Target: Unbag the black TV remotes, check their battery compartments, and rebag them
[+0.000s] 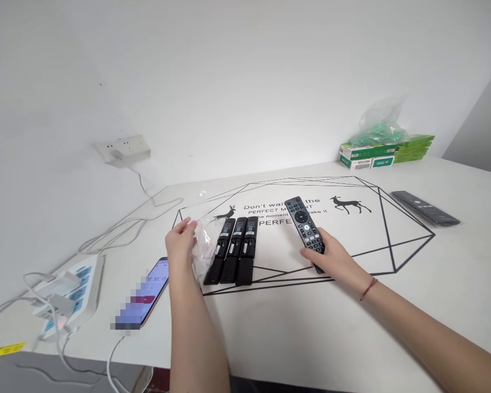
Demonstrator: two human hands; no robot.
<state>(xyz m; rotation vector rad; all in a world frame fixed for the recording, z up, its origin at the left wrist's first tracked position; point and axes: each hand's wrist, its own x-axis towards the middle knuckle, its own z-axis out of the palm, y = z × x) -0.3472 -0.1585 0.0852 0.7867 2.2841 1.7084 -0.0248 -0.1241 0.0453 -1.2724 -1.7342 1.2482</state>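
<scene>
Grasping the grey remote (303, 221) low in right grip (331, 255), pinching the clear bag (203, 245) in left grip (180, 240): risk of tipping from low hold, or of dragging black remotes (233, 249) with loose bag.

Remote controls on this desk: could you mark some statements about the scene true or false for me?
1. The right hand's grip holds a remote control. True.
2. The left hand's grip holds a clear plastic bag. True.
3. Five black remotes lie side by side. False: three black remotes do.
4. The smartphone lies right of them. False: the smartphone lies left.
5. Green-and-white boxes stand on the desk. True.
</scene>
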